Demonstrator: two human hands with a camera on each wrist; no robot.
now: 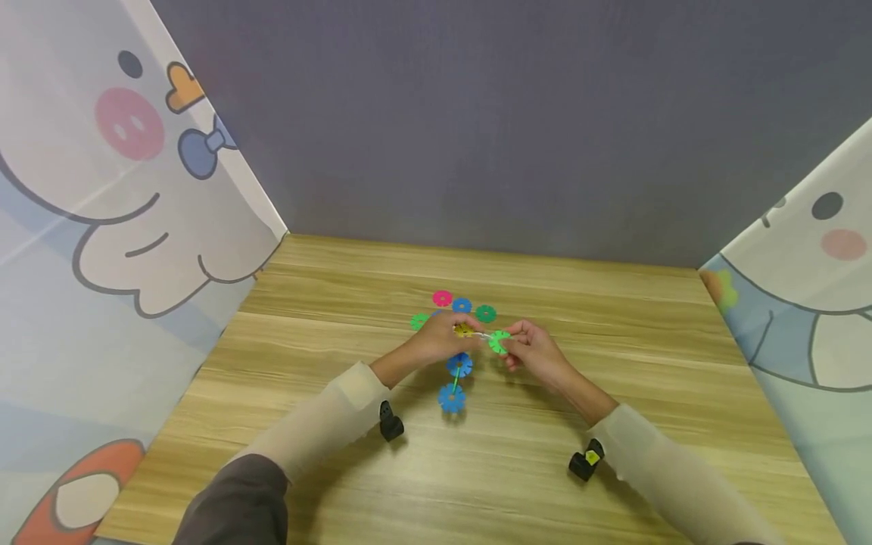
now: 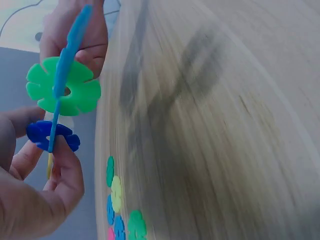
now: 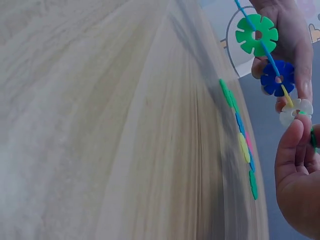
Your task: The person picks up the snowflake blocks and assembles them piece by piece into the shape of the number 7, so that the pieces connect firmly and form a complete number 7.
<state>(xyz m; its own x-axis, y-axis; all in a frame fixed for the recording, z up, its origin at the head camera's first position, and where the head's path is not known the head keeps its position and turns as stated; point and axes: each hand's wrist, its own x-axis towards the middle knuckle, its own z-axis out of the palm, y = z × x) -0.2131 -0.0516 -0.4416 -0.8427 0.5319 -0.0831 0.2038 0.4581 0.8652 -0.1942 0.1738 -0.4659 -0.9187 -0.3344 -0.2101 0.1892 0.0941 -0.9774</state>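
My left hand (image 1: 439,334) grips a chain of notched plastic snowflake discs near its yellow disc (image 1: 463,330). Below that hand hang two blue discs (image 1: 452,398) joined by a green disc (image 2: 42,87), which shows nearly edge-on in the head view. A dark blue disc (image 3: 271,82) sits between the left fingers. At the chain's other end, a clear disc (image 3: 289,117) sticks out toward my right hand (image 1: 538,354). Thumb and fingers of the right hand pinch a bright green disc (image 1: 499,341), its rim right at the clear disc.
Loose discs lie on the wooden table (image 1: 327,280) beyond the hands: pink (image 1: 443,298), blue (image 1: 462,305), dark green (image 1: 486,312), light green (image 1: 418,322) and yellow (image 2: 116,194). The left hand partly covers this group. A grey wall (image 1: 504,136) rises behind the table; printed panels flank it.
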